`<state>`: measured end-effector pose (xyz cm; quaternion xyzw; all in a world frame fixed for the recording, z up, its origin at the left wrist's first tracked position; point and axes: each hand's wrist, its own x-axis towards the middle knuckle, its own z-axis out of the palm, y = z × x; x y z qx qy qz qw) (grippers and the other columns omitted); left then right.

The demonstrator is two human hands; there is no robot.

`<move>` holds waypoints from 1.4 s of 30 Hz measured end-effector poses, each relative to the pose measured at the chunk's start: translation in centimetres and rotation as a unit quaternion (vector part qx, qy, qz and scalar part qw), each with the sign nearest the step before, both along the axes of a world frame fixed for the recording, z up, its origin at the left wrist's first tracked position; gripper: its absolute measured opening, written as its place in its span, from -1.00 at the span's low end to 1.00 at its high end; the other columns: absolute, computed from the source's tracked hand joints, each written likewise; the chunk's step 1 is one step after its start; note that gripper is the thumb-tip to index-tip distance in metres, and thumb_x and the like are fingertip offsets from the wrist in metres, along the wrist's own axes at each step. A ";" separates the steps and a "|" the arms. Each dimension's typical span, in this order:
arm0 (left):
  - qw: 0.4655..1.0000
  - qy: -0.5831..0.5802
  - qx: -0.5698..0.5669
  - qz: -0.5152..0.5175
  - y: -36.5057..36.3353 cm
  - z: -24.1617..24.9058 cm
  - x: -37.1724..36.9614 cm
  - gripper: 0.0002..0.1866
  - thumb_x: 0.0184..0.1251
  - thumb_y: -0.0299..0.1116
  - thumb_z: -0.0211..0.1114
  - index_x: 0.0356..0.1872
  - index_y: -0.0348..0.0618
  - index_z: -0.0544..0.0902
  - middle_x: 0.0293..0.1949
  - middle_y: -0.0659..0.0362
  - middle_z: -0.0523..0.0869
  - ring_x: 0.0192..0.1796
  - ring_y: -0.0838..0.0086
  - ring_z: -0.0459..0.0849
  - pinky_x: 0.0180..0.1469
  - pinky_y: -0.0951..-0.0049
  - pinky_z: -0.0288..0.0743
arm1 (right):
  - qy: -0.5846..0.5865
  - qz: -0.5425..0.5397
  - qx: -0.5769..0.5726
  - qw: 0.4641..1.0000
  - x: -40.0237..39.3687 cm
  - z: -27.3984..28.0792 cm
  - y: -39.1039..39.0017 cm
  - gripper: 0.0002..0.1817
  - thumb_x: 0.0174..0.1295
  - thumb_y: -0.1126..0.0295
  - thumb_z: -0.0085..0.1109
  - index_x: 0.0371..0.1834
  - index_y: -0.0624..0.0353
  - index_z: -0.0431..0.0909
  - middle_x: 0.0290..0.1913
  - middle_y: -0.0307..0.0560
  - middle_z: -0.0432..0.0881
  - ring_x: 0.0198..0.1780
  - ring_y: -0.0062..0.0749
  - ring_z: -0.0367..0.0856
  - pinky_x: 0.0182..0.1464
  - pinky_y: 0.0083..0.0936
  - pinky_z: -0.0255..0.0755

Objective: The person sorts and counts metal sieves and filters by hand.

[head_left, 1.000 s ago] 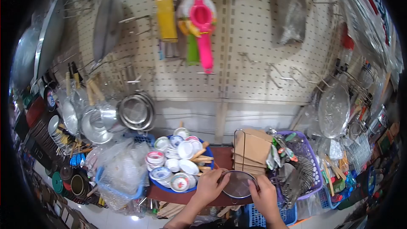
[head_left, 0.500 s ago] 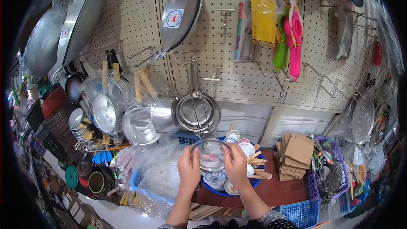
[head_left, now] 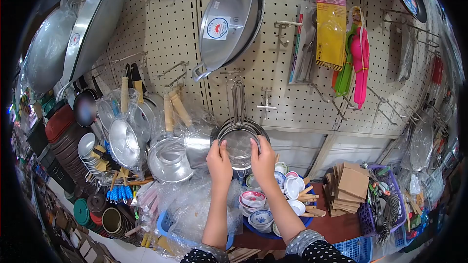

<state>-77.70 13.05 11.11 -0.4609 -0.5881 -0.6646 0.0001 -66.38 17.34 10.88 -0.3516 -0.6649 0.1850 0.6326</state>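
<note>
A round wire-mesh strainer [head_left: 239, 147] with a metal rim is held up in front of the pegboard, its mesh facing me. My left hand [head_left: 219, 163] is closed on the left side of the rim, thumb on the near face. On the opposite side my right hand [head_left: 263, 161] grips the rim in the same way. Right behind it, other strainers hang by long wire handles [head_left: 237, 98] from a hook, and the held one overlaps them in this view. Under my forearms stands a blue basin [head_left: 309, 222] with small bowls [head_left: 253, 198] and wooden-handled utensils [head_left: 312, 211].
Steel pots [head_left: 170, 159] hang to the left, and a large wok [head_left: 229, 22] above. To the right lie cardboard pieces [head_left: 348, 187] and a purple basket [head_left: 397, 199] of utensils. Bare hooks [head_left: 324, 98] stick out from the pegboard [head_left: 287, 112]. Plastic-wrapped goods [head_left: 192, 209] fill the lower left.
Both hands have risen with the strainer from over the basin of bowls to the hanging strainers. The camera view has shifted, so the wall goods appear further right and lower.
</note>
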 end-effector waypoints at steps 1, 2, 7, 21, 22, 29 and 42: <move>1.000 -0.004 -0.007 -0.004 0.4 -0.3 -0.2 -0.66 0.57 -0.29 0.08 -0.40 -0.36 0.42 -0.54 -0.14 0.44 -0.47 0.02 0.36 -0.36 0.17 0.31 | -0.002 0.002 -0.008 1.000 -0.2 -0.3 0.4 -0.79 0.42 0.38 0.10 -0.06 0.34 0.55 -0.17 0.22 0.66 -0.16 0.16 0.65 -0.13 -0.19 0.50; 1.000 -0.007 -0.014 -0.009 0.9 -0.7 -0.4 -0.66 0.57 -0.28 0.07 -0.39 -0.36 0.43 -0.53 -0.16 0.45 -0.46 -0.01 0.37 -0.35 0.16 0.32 | -0.004 0.004 -0.017 1.000 -0.4 -0.6 0.8 -0.78 0.42 0.39 0.10 -0.05 0.33 0.55 -0.16 0.23 0.66 -0.15 0.16 0.66 -0.12 -0.19 0.50; 1.000 0.023 -0.017 0.008 2.8 -2.3 -1.0 -0.68 0.55 -0.28 0.10 -0.35 -0.36 0.49 -0.47 -0.19 0.53 -0.41 -0.07 0.47 -0.31 0.15 0.37 | -0.006 -0.040 0.014 0.999 -1.3 -2.6 2.7 -0.82 0.39 0.42 0.11 -0.12 0.34 0.54 -0.22 0.20 0.62 -0.19 0.15 0.62 -0.13 -0.20 0.47; 0.979 0.069 0.103 0.162 5.2 -4.3 -0.3 -0.79 0.40 -0.31 0.33 -0.16 -0.24 0.60 -0.23 0.03 0.56 -0.27 0.16 0.60 -0.29 0.21 0.46 | 0.023 -0.179 0.090 0.979 -3.2 -3.1 3.1 -0.77 0.32 0.45 0.22 0.02 0.13 0.63 -0.15 -0.02 0.56 -0.29 -0.14 0.63 -0.26 -0.32 0.50; 0.975 0.084 0.097 0.179 5.5 -4.5 -0.4 -0.79 0.39 -0.30 0.33 -0.15 -0.22 0.61 -0.22 0.04 0.56 -0.28 0.17 0.61 -0.29 0.21 0.47 | 0.008 -0.187 0.082 0.979 -3.2 -3.3 3.2 -0.74 0.31 0.44 0.24 0.06 0.08 0.64 -0.16 -0.06 0.54 -0.34 -0.20 0.62 -0.32 -0.35 0.49; 0.963 0.098 0.067 0.241 6.3 -4.6 -0.1 -0.80 0.37 -0.29 0.35 -0.12 -0.17 0.68 -0.14 0.07 0.54 -0.16 0.17 0.65 -0.23 0.22 0.55 | -0.066 -0.259 0.103 0.958 -3.9 -4.9 5.3 -0.62 0.32 0.36 0.24 0.20 -0.20 0.62 -0.18 -0.18 0.48 -0.43 -0.25 0.62 -0.49 -0.35 0.51; 0.989 0.056 0.029 0.137 -0.3 -5.4 5.9 -0.46 0.42 -0.37 0.23 0.37 -0.25 0.36 0.10 -0.08 0.44 -0.07 0.22 0.49 -0.03 0.21 0.43 | -0.104 -0.091 -0.010 0.990 3.6 -5.1 -1.5 -0.24 0.36 0.18 0.14 0.58 0.04 0.04 0.19 0.17 0.40 -0.15 0.17 0.67 -0.30 -0.13 0.61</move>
